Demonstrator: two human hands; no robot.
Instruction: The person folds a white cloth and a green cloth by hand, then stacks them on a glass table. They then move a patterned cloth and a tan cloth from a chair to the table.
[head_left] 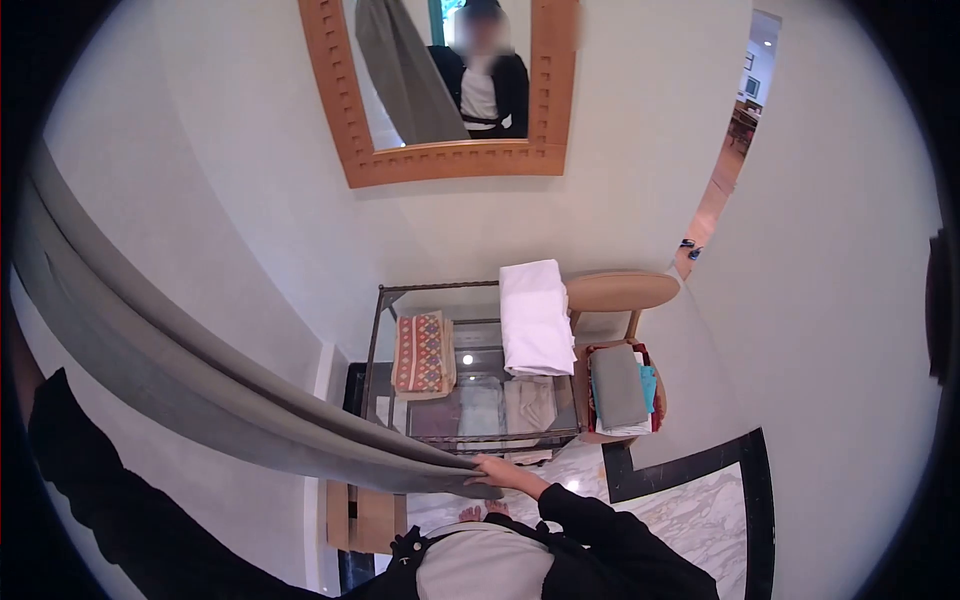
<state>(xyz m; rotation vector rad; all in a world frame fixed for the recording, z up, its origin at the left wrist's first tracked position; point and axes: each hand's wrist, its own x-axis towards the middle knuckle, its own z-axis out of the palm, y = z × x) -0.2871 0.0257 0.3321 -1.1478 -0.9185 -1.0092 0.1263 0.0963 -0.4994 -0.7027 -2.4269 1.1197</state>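
A long grey cloth [230, 390] hangs in a sagging sweep from the upper left down to the centre, with folds running along its length. My right hand [497, 471] is closed on its lower end, in front of my waist. My left arm, in a black sleeve [75, 440], reaches up toward the far left edge. The left hand itself lies out of sight, so its hold on the cloth does not show. Just beyond my right hand stands a glass-topped table [470, 438] with a dark metal frame.
A folded white cloth [537, 320] and a stack of patterned orange cloths [422, 355] lie on the table. Beside it, a chair [622, 291] bears folded grey and coloured cloths [622, 388]. A wood-framed mirror [455, 163] hangs above. A wooden piece [367, 515] stands lower left.
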